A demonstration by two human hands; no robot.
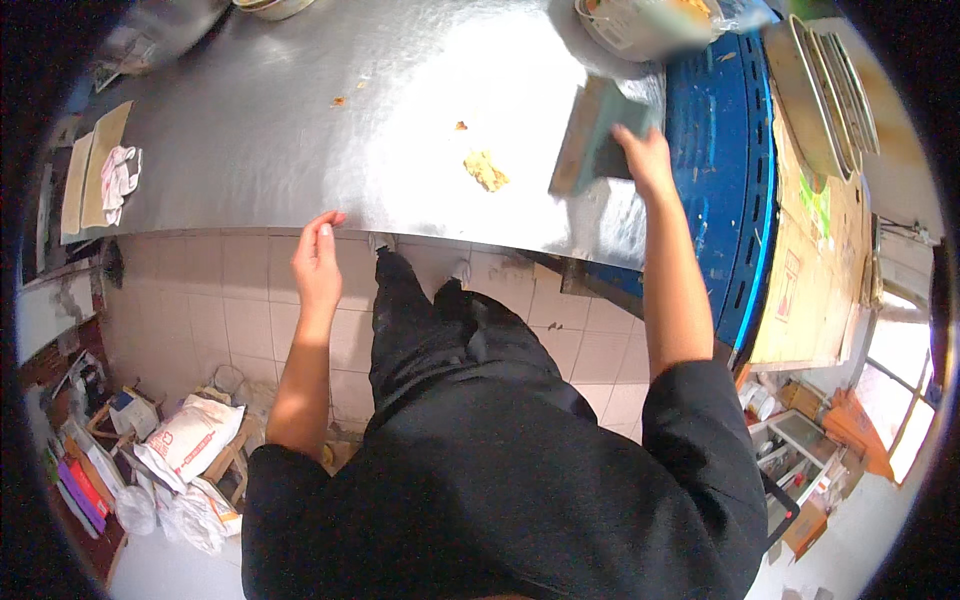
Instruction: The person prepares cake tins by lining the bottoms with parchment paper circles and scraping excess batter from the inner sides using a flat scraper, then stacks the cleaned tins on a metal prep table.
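My right hand (645, 160) grips a wide, flat green scraper (590, 140) with a brownish straight edge, at the right end of the metal table (250, 140). The scraper is slightly blurred, and I cannot tell whether its edge touches the table. To its left lies a yellowish crumbly lump (485, 170), with a small orange-brown bit (461, 126) just beyond. My left hand (318, 262) hangs at the table's near edge, loosely bent with nothing visible in it.
A folded cloth (118, 185) lies on cardboard at the far left. A pale tub (650, 25) stands at the back right, near a blue slotted panel (720, 180) and upright trays (810, 100). White sacks (190, 440) are piled at lower left.
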